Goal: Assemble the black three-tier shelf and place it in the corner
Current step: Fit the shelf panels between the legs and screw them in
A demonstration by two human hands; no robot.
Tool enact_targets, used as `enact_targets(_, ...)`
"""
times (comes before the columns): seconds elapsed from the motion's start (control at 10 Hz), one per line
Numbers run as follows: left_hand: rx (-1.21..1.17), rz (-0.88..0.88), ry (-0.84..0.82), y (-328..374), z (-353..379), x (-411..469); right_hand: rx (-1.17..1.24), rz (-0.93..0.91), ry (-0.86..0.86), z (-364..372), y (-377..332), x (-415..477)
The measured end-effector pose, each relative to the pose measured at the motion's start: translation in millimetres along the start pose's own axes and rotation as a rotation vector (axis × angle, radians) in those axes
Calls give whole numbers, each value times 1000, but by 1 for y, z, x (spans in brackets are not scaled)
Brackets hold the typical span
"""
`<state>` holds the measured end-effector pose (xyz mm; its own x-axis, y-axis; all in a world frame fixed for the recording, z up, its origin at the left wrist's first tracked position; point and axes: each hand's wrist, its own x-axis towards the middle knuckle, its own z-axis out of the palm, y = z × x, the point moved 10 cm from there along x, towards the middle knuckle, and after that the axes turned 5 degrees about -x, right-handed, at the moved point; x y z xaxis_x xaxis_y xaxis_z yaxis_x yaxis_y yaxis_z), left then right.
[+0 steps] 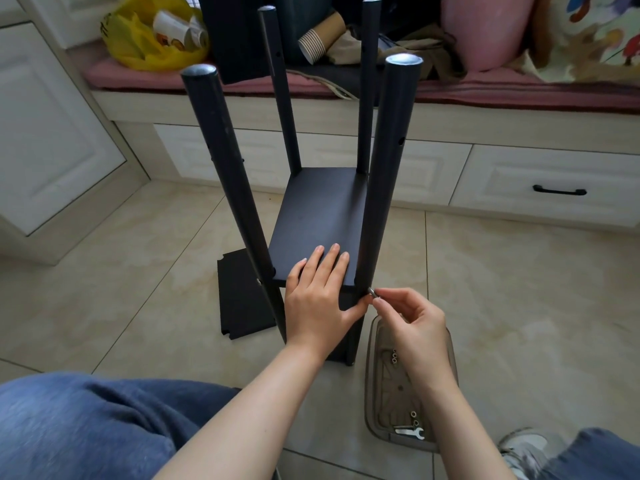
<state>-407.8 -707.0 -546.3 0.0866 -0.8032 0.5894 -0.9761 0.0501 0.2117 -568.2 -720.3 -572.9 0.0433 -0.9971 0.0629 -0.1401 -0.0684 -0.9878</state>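
The half-built black three-tier shelf (322, 216) stands on the beige tiled floor (519, 271) in front of the person's knees: four round black poles rise upright, with one flat black rectangular board fixed between them above the floor. The left hand (317, 299) lies on the near end of that board, fingers straight and close together, pressing flat, while its thumb reaches down to the near right pole (384, 174). The right hand (412, 323) meets it there, thumb and forefinger pinching a small silver screw (372, 292) against the pole just under the board's edge, the other fingers loosely curled. A spare black board with notched corners (239, 299) lies flat on the floor to the left, partly hidden behind the near left pole (221, 161). A smoky translucent plastic tray (388, 393) sits on the floor under the right forearm, which covers part of it; a few small metal nuts (394, 356) and a little silver wrench (412, 432) lie inside. Behind the shelf runs a white window seat with drawers, one with a black handle (559, 190). On its dusky pink mat (519, 95) sit a yellow plastic bag of used paper cups (138, 46), a ribbed brown paper cup (318, 39) and a pink cushion (485, 29). Blue jeans (86, 427) fill the lower left
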Motion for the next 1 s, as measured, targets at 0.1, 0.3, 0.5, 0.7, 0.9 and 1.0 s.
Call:
enact_targets(0.1,8,9,3,1,0,0,-8,-4,-4,-1,-1,1)
enact_targets(0.3,13,17,21,1,-1,0,-34,-9,21,-3,-3,4)
enact_targets(0.5,17,21,13,1,0,0,-66,-23,54,-3,-5,3)
enact_targets(0.7,19,19,10,1,1,0,-136,-48,50,-3,-11,3)
enact_targets(0.9,19,15,9,1,1,0,-159,-53,59,-4,-14,4)
enact_targets(1.0,18,16,15,1,0,0,-112,-27,52,-4,-10,5)
